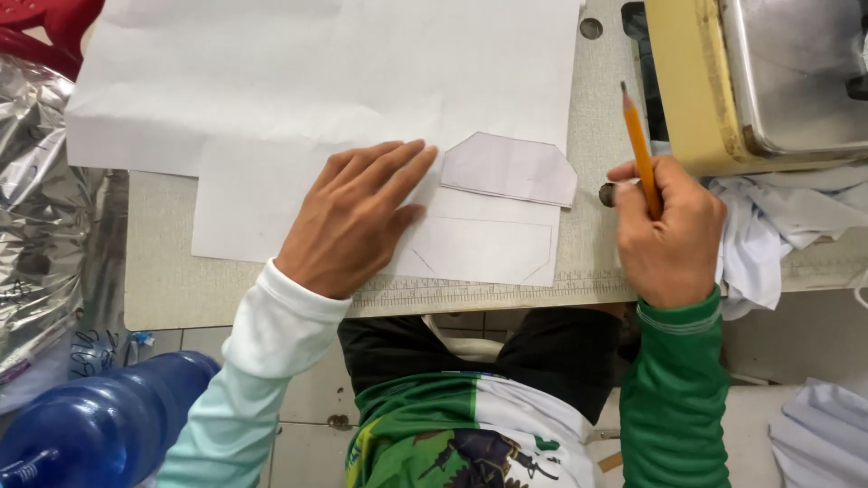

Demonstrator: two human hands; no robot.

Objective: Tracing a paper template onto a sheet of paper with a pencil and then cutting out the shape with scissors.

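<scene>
My left hand (354, 215) lies flat, fingers spread, on a white sheet of paper (262, 208) on the table. Just right of its fingertips sits a small pale cardboard template (509, 168) with cut corners. Below the template, a pencilled outline of the same shape (484, 248) shows on the paper. My right hand (671, 233) is closed around an orange pencil (637, 140), point up, held off to the right of the paper over the table.
A larger white sheet (298, 63) covers the far table. A ruler strip (488, 291) runs along the near edge. A cream sewing machine (750, 81) stands at right with white cloth (768, 226) below it. Crinkled foil (36, 208) and a blue bottle (99, 425) are at left.
</scene>
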